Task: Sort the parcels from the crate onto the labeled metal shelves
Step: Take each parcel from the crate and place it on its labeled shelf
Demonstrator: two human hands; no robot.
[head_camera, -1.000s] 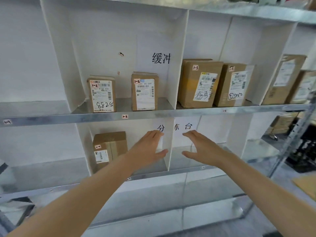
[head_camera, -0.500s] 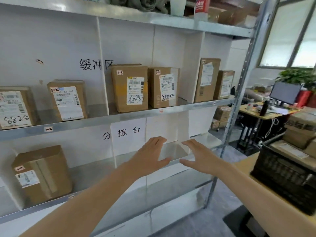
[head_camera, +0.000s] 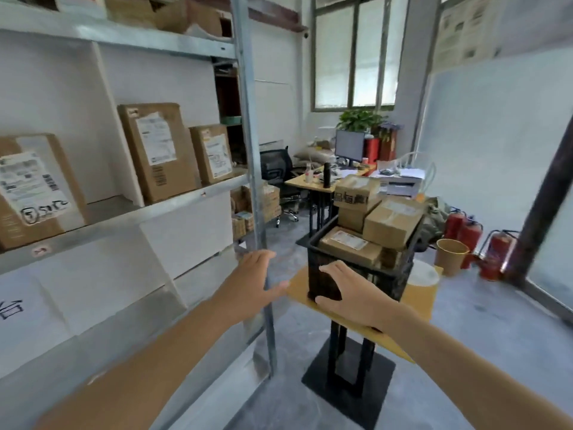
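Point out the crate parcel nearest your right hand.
The flat brown cardboard parcel with the white label facing up, lowest and frontmost in the black crate, just beyond the right hand; the others sit higher, farther back.

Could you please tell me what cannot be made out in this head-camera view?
1. Head view: the label on the flat parcel in the crate is blurred and unreadable.
2. Head view: the crate's lower contents are hidden by its dark walls and the top parcels.
3. Head view: the shelf tag is too blurred to read.
4. Head view: the leftmost shelf parcel is cut off by the left edge.
5. Head view: I cannot tell whether the right hand touches the crate.
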